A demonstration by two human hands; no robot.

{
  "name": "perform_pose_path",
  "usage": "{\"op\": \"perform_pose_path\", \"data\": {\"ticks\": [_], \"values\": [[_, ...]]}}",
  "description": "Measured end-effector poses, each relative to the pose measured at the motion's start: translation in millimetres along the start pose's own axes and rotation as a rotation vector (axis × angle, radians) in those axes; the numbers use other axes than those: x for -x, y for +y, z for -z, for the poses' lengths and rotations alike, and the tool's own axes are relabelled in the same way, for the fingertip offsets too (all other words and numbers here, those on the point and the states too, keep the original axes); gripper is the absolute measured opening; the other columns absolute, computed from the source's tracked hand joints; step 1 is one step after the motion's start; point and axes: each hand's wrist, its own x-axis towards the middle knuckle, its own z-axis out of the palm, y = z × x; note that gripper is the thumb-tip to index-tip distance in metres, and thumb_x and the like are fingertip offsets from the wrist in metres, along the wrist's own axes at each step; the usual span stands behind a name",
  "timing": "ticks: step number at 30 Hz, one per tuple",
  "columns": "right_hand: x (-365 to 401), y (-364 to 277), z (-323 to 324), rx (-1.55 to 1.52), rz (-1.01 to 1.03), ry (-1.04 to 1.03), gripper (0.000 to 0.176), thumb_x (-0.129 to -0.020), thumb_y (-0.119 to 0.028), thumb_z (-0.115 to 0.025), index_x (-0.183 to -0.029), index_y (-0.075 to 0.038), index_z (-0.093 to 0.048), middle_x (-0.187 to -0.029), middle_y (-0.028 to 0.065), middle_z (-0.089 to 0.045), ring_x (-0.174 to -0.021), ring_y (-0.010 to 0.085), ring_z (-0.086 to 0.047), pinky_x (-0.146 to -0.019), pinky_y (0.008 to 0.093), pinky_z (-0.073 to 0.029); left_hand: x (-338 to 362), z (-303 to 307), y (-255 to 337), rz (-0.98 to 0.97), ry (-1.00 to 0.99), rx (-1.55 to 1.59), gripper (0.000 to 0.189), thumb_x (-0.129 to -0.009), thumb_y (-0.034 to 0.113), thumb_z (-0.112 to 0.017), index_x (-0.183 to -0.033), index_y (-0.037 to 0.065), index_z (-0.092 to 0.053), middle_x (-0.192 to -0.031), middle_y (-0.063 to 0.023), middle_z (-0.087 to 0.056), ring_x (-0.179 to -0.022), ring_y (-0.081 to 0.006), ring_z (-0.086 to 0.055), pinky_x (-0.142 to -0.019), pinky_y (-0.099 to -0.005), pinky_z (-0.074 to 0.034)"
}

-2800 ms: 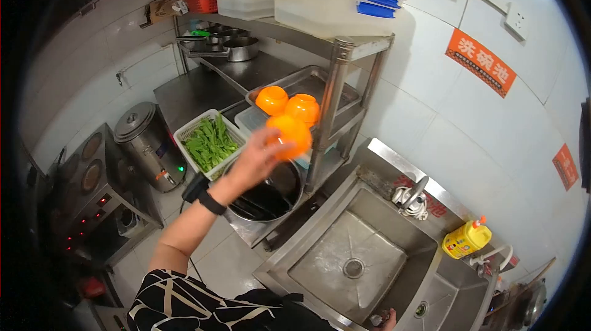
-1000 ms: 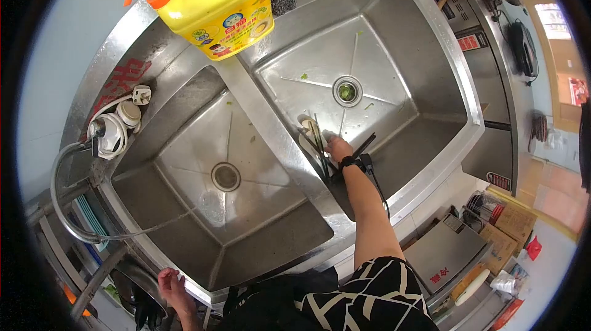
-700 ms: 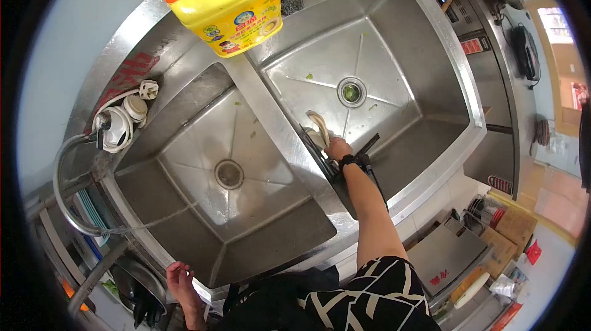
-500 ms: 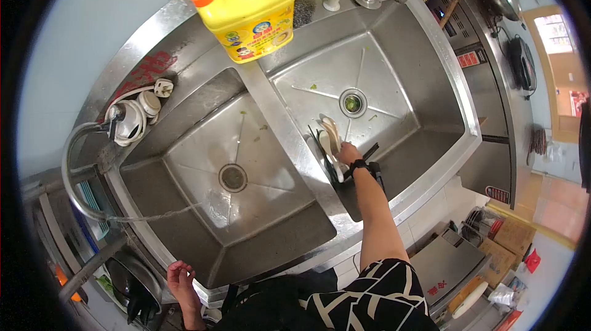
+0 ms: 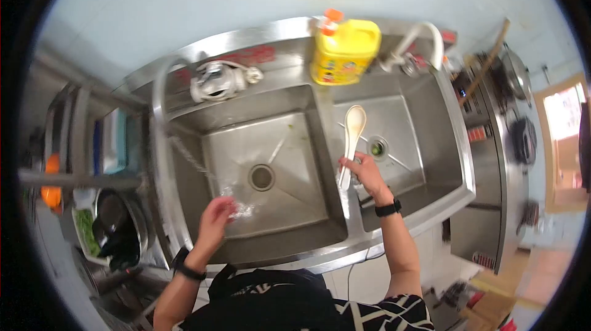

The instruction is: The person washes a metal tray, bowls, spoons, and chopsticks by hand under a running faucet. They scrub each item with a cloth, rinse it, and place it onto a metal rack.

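Observation:
My right hand [image 5: 366, 174] is closed around the handle of a cream-coloured soup spoon [image 5: 354, 125], its bowl pointing away from me. The spoon is over the divider and the left edge of the right basin [image 5: 431, 115]. Below that hand, dark utensils [image 5: 367, 202] show in part in the right basin. Over the near left part of the left basin [image 5: 289, 208], my left hand [image 5: 217, 214] has bent fingers smeared by motion, and no object shows in it. A thin stream of water [image 5: 188, 155] runs from the curved faucet [image 5: 161, 94] into the left basin near that hand.
A yellow detergent jug [image 5: 346, 54] with an orange pump stands behind the divider. Beside it is a white faucet [image 5: 436, 45]. A white appliance with a cord [image 5: 218, 82] sits on the back left ledge. Shelves [image 5: 86, 180] with dishes and greens [image 5: 87, 232] flank the left side.
My right hand has lifted the spoon out of the right basin toward the divider. My left hand has come from the sink's front rim to over the left basin. The camera view has turned.

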Motion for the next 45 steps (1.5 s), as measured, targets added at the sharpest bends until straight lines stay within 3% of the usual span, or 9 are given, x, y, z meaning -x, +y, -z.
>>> {"op": "perform_pose_path", "data": {"ticks": [10,14,19,21,26,31,34,41,45], "values": [[1.6,-62.6,-242.8,-0.158,0.187,-0.565,0.022,-0.083,-0.018,-0.055,-0.097,0.000,-0.055,-0.082,0.0035,-0.059,-0.073,0.0094,-0.055,-0.062,0.0226,-0.044,-72.4,15.7,39.5,-0.129,-0.148,0.522,0.032,-0.089,0.027,-0.042,-0.113,0.005,-0.042,-0.102,-0.0111,-0.057,-0.083,-0.0163,-0.056,-0.070,-0.0288,-0.047],[-12.3,-86.1,-253.0,-0.110,0.286,-0.023,0.027,-0.083,-0.017,-0.053,-0.104,0.000,-0.051,-0.091,0.0058,-0.057,-0.084,0.0147,-0.055,-0.072,0.0268,-0.044,-115.0,52.2,19.3,-0.199,-0.003,0.475,0.012,-0.084,0.010,-0.044,-0.087,0.003,-0.052,-0.064,-0.0117,-0.059,-0.051,-0.0202,-0.057,-0.044,-0.0325,-0.047],[-45.7,-101.1,-304.8,0.587,1.094,0.062,0.034,-0.080,-0.010,-0.051,-0.112,0.002,-0.045,-0.114,0.0100,-0.045,-0.102,0.0209,-0.046,-0.089,0.0292,-0.035,-82.2,44.8,37.3,-0.137,0.007,0.346,0.018,-0.087,0.020,-0.044,-0.091,0.003,-0.045,-0.057,-0.0057,-0.051,-0.044,-0.0146,-0.048,-0.037,-0.0282,-0.038],[-69.7,-93.1,-307.9,0.151,0.536,-0.066,0.035,-0.080,-0.006,-0.051,-0.113,0.001,-0.044,-0.115,0.0094,-0.045,-0.099,0.0197,-0.047,-0.086,0.0288,-0.037,-83.8,49.5,25.4,-0.150,0.052,0.309,0.020,-0.087,0.023,-0.044,-0.092,0.004,-0.044,-0.058,-0.0050,-0.050,-0.043,-0.0132,-0.046,-0.037,-0.0276,-0.036],[-79.5,-92.5,-319.3,-0.321,0.481,-0.049,0.036,-0.079,-0.003,-0.051,-0.114,-0.001,-0.042,-0.111,0.0089,-0.046,-0.095,0.0181,-0.047,-0.082,0.0292,-0.039,-70.1,63.1,21.3,-0.241,-0.149,0.277,0.031,-0.088,0.030,-0.046,-0.099,0.002,-0.040,-0.064,-0.0040,-0.049,-0.048,-0.0092,-0.045,-0.041,-0.0248,-0.037],[-91.6,-67.4,-322.1,-0.819,0.179,-0.048,0.030,-0.081,-0.006,-0.049,-0.110,-0.003,-0.041,-0.100,0.0079,-0.050,-0.084,0.0197,-0.052,-0.072,0.0316,-0.045,-35.7,72.5,24.9,-0.311,0.170,-0.507,0.029,-0.086,0.024,-0.043,-0.098,-0.002,-0.041,-0.082,-0.0238,-0.057,-0.079,-0.0418,-0.054,-0.065,-0.0490,-0.041],[-108.0,-26.0,-343.7,-0.731,-0.048,-0.352,0.022,-0.083,-0.012,-0.048,-0.103,-0.005,-0.044,-0.094,0.0075,-0.051,-0.080,0.0196,-0.052,-0.068,0.0302,-0.047,-41.9,77.0,21.2,-0.221,0.273,-0.473,0.031,-0.086,0.025,-0.042,-0.100,-0.003,-0.043,-0.085,-0.0236,-0.058,-0.082,-0.0398,-0.056,-0.069,-0.0466,-0.044],[-101.7,-83.5,-338.2,-0.802,0.110,-0.157,0.016,-0.085,-0.024,-0.044,-0.091,-0.009,-0.047,-0.078,0.0039,-0.056,-0.066,0.0131,-0.053,-0.051,0.0260,-0.045,-29.6,87.7,17.8,-0.437,0.108,-0.472,0.034,-0.088,0.029,-0.041,-0.109,0.003,-0.043,-0.093,-0.0231,-0.051,-0.089,-0.0394,-0.050,-0.075,-0.0436,-0.040],[-88.0,-77.2,-334.2,-0.657,0.032,-0.131,0.017,-0.086,-0.026,-0.042,-0.088,-0.010,-0.046,-0.068,0.0024,-0.053,-0.052,0.0114,-0.049,-0.042,0.0223,-0.041,80.4,147.7,86.1,-0.827,0.538,-0.416,0.028,-0.082,0.015,-0.049,-0.108,0.007,-0.047,-0.096,-0.0156,-0.049,-0.094,-0.0335,-0.047,-0.079,-0.0393,-0.039]]}}
